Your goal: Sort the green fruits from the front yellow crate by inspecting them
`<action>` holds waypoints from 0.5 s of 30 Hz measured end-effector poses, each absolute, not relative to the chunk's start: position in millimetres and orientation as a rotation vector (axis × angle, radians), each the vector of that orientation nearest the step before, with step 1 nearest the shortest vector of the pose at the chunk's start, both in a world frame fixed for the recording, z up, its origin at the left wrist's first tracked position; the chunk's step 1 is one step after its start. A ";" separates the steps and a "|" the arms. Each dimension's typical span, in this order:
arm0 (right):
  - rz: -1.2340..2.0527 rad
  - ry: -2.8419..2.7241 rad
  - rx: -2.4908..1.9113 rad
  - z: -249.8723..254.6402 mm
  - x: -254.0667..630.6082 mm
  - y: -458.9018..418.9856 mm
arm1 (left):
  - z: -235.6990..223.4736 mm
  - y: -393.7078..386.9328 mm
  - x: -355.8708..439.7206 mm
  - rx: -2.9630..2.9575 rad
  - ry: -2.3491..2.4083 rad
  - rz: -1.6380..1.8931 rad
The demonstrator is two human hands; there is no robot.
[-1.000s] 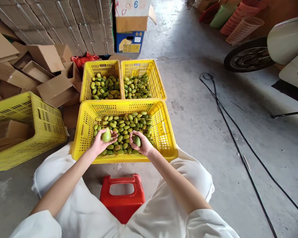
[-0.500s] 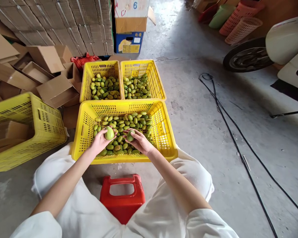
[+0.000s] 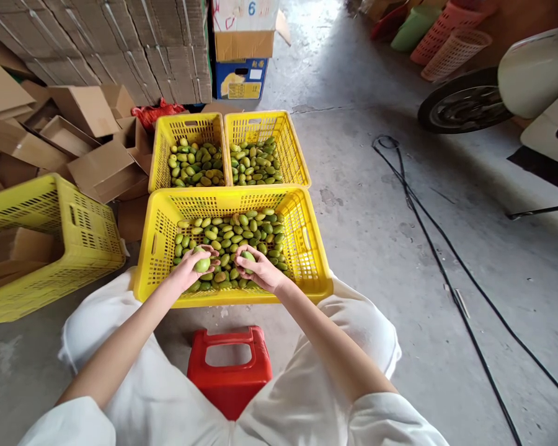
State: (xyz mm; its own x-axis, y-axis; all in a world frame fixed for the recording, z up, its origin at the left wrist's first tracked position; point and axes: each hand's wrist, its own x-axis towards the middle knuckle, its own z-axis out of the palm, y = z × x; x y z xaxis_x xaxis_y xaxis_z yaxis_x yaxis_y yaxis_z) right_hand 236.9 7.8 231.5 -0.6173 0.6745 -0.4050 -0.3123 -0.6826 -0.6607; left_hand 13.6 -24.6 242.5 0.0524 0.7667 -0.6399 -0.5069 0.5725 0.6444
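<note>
Left grip, the left hand (image 3: 185, 272), cradles a pale green fruit (image 3: 202, 264); the right hand (image 3: 268, 274) curls round a darker green fruit (image 3: 248, 256). Many loose fruits (image 3: 220, 277) lie beneath; beyond, two part-filled crates (image 3: 191, 116) (image 3: 260, 113) stand. Progress is unclear.

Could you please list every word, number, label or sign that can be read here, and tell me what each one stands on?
"6", in blue, on the white-and-brown carton.
Red marks on that same carton: cut off or unclear, not readable.
Print on the yellow panel of the blue box below it: too small and blurred to read.
</note>
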 end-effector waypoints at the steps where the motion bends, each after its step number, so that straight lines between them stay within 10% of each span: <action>1: 2.268 -0.693 -0.893 230.6 236.6 8.2 | 242.8 -23.8 13.5 0.278 1.173 1.000; 15: 2.280 -0.486 -1.037 223.1 235.9 9.9 | 235.9 -23.0 13.7 0.352 1.306 0.800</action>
State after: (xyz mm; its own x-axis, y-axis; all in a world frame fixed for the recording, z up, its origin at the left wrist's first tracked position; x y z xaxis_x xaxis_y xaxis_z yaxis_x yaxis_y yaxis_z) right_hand 235.9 9.9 223.1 -0.5287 0.6387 -0.5590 -0.3550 -0.7646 -0.5379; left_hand 13.7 -23.0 235.9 0.0494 0.6955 -0.7168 -0.3231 0.6902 0.6474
